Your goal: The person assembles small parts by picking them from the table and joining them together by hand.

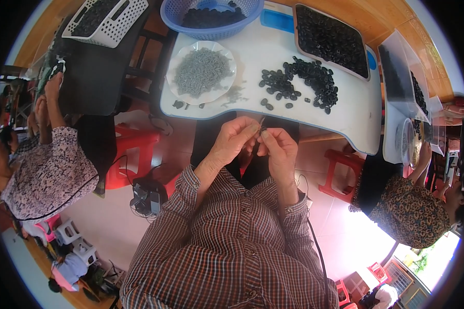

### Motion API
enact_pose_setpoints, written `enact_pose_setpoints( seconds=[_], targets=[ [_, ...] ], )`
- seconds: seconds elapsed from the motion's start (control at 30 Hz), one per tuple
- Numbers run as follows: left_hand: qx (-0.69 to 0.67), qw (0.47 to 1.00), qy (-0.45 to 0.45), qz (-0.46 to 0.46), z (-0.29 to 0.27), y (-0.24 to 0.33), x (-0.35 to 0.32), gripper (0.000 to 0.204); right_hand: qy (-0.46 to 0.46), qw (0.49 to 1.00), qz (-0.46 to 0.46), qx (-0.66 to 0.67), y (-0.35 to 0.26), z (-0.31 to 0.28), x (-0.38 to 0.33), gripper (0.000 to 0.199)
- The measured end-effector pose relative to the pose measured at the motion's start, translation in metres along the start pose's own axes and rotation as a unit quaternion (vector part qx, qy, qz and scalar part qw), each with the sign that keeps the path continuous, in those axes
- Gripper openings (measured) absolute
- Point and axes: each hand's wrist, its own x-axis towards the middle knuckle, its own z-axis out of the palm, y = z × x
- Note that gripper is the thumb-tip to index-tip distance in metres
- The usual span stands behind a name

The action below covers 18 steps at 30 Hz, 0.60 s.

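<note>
Just off the table's near edge, my left hand (233, 138) and my right hand (278, 148) meet with thumbs and forefingers pinched. A small dark piece (263, 129) shows between the fingertips, mostly hidden by them. What my left fingertips grip is too small to tell. On the white table (252, 56) a pile of small black oval pieces (314, 77) spreads to the right, a few lying loose toward the edge. Left of it sits a white plate (233, 61) heaped with small grey pieces (202, 72).
Behind the plate stands a blue basket (211, 33) of black pieces; a tray (331, 38) of black ovals lies far right. Clear bins (404, 72) stand beyond the table. People work on both sides. Red stools (134, 149) flank me. A dark table (93, 82) is at left.
</note>
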Motion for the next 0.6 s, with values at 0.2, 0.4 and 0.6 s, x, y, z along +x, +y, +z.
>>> enact_pose_setpoints(
  seconds=[0.2, 0.4, 0.6],
  targets=[
    [0.007, 1.0, 0.001, -0.007, 0.002, 0.004, -0.002, 0.017, 0.001, 0.999, -0.016, -0.03, -0.001, 0.0, -0.002, 0.015],
    [0.045, 0.999, 0.005, 0.007, 0.004, 0.005, -0.003, 0.018, 0.017, 0.997, -0.035, -0.074, -0.005, 0.005, -0.006, 0.013],
    [0.1, 0.993, 0.027, 0.058, 0.006, 0.007, -0.004, 0.017, 0.039, 0.987, -0.06, -0.145, -0.009, 0.012, -0.009, 0.013]
  ],
)
